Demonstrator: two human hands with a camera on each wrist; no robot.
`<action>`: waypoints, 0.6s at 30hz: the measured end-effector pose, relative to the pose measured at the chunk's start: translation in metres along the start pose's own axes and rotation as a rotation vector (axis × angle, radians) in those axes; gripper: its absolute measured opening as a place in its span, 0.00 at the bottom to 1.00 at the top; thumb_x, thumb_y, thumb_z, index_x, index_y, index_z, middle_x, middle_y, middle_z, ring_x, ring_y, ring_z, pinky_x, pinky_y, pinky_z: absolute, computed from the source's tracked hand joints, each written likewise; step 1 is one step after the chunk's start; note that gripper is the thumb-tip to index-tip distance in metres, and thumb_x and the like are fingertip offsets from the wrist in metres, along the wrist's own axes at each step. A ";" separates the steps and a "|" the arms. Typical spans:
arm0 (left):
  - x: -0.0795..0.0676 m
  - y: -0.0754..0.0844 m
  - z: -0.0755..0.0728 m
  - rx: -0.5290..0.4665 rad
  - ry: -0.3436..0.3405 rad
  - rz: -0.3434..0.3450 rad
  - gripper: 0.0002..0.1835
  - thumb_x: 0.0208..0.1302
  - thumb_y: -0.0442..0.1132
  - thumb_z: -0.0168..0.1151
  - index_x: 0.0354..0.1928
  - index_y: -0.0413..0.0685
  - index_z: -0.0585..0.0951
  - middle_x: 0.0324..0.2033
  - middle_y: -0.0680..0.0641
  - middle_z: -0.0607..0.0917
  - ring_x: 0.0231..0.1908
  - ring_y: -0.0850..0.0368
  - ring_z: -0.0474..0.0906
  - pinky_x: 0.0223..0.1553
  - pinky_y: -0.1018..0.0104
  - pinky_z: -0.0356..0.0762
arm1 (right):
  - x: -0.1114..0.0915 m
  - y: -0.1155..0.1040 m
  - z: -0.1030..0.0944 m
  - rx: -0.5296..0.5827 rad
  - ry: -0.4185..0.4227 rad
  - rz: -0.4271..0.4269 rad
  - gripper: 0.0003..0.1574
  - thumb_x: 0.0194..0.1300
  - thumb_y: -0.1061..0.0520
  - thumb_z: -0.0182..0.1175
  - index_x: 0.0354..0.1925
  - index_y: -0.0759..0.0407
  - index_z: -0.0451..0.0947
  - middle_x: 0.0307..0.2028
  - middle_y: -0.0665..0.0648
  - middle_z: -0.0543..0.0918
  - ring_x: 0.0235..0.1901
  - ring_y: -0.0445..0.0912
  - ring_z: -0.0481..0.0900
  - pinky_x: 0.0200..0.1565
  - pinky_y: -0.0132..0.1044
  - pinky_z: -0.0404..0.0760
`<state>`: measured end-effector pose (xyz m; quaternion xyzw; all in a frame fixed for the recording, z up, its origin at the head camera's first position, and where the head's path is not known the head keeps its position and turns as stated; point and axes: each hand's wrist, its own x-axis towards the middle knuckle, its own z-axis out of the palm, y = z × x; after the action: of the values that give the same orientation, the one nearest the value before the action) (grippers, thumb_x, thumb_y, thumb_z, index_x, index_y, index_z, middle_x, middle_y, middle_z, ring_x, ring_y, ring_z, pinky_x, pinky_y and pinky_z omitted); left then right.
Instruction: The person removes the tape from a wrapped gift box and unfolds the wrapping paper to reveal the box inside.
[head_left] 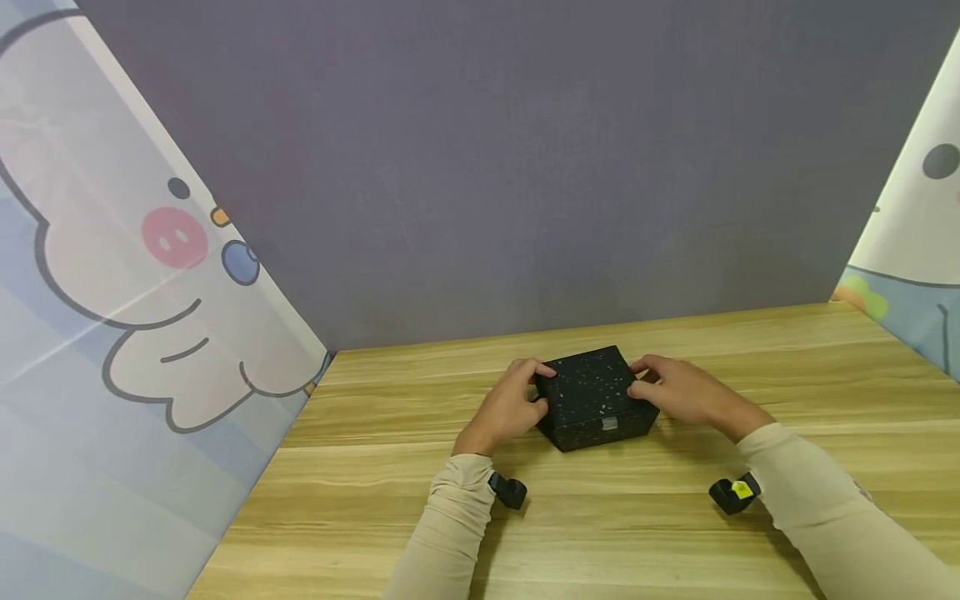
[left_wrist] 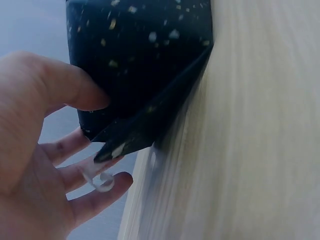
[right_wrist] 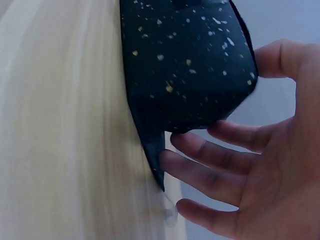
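Black, flecked white and yellowish: a boxy package [head_left: 585, 385], shiny grey patch [head_left: 610, 423] on its six-o'clock face, on the wooden table [head_left: 360, 517] toward four o'clock of the head view's centre, held at nine o'clock by the left hand [head_left: 510, 404] and at three by the right hand [head_left: 681, 390]. In the left wrist view, creased into a loose pointed flap [left_wrist: 142, 131] at six o'clock, clear curled strip [left_wrist: 104, 187] at its tip, thumb pressed at eight. In the right wrist view, another flap [right_wrist: 150, 147] tapering at seven o'clock, thumb at three, fingertips [right_wrist: 219, 131] along five to six.
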<state>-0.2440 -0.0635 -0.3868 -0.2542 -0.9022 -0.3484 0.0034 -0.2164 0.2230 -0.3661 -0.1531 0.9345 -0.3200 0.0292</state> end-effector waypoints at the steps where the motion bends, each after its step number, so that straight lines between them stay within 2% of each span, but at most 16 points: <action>1: -0.001 0.000 -0.001 0.002 -0.001 -0.004 0.22 0.68 0.33 0.61 0.60 0.61 0.75 0.64 0.52 0.71 0.58 0.54 0.75 0.53 0.59 0.76 | 0.000 0.001 0.000 0.014 0.005 -0.011 0.36 0.73 0.43 0.55 0.65 0.68 0.70 0.52 0.64 0.82 0.50 0.58 0.80 0.50 0.57 0.77; 4: -0.002 0.001 -0.002 0.011 0.010 -0.006 0.21 0.66 0.34 0.64 0.58 0.61 0.76 0.59 0.52 0.72 0.45 0.57 0.76 0.43 0.62 0.76 | 0.000 0.004 0.001 0.065 0.031 -0.033 0.32 0.74 0.46 0.56 0.64 0.68 0.71 0.54 0.66 0.80 0.52 0.60 0.80 0.51 0.58 0.77; 8: -0.002 0.002 -0.003 0.010 0.030 -0.009 0.20 0.64 0.35 0.66 0.55 0.60 0.76 0.52 0.52 0.73 0.32 0.59 0.71 0.34 0.65 0.73 | 0.002 0.007 0.002 0.108 0.089 -0.022 0.29 0.76 0.46 0.55 0.61 0.68 0.72 0.55 0.68 0.80 0.55 0.63 0.78 0.52 0.58 0.77; 14: -0.006 0.005 0.002 -0.012 0.028 -0.046 0.21 0.63 0.32 0.65 0.55 0.62 0.75 0.49 0.50 0.71 0.27 0.59 0.69 0.31 0.65 0.70 | 0.004 0.006 0.005 0.097 0.219 0.041 0.38 0.75 0.41 0.55 0.62 0.73 0.68 0.55 0.74 0.76 0.56 0.67 0.74 0.53 0.61 0.74; 18: -0.012 0.008 0.008 -0.010 0.024 -0.044 0.24 0.62 0.30 0.63 0.57 0.62 0.75 0.52 0.49 0.70 0.27 0.59 0.68 0.32 0.65 0.69 | -0.001 0.004 0.008 0.056 0.321 0.065 0.37 0.74 0.41 0.55 0.58 0.75 0.69 0.50 0.76 0.75 0.49 0.66 0.75 0.46 0.60 0.76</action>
<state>-0.2287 -0.0584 -0.3900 -0.2302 -0.9056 -0.3562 0.0054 -0.2152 0.2220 -0.3751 -0.0687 0.9224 -0.3651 -0.1060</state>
